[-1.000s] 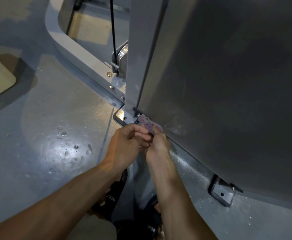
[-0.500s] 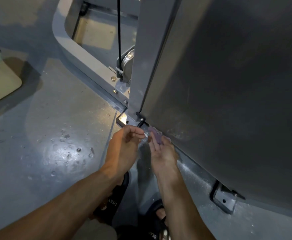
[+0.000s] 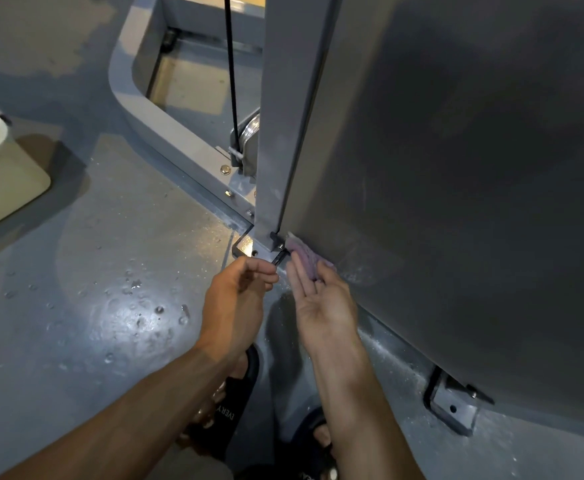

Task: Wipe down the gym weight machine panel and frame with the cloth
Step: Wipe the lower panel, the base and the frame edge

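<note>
in the head view, the wiping had reached the lowest corner of the panel (image 3: 457, 168), where it met the upright frame post (image 3: 283, 116). the right hand (image 3: 321, 299) lay palm up with fingers straight, pressing the purple cloth (image 3: 306, 259) against the panel's bottom edge just beside the post; the cloth rested on the fingers rather than being gripped. the left hand (image 3: 238, 299) hung just left of the cloth, fingers loosely curled, holding nothing. the next move probably called for dragging the cloth along the panel's lower edge away from the post, or up the post itself. in the way near the post's foot sat a small black bracket (image 3: 278, 242) and the bolted base plate (image 3: 245, 245), likely to snag the cloth. left of the post ran a black cable (image 3: 231, 81) down to a pulley (image 3: 249, 136). the floor (image 3: 110, 271) carried water drops, and sandalled feet stood below the hands
</note>
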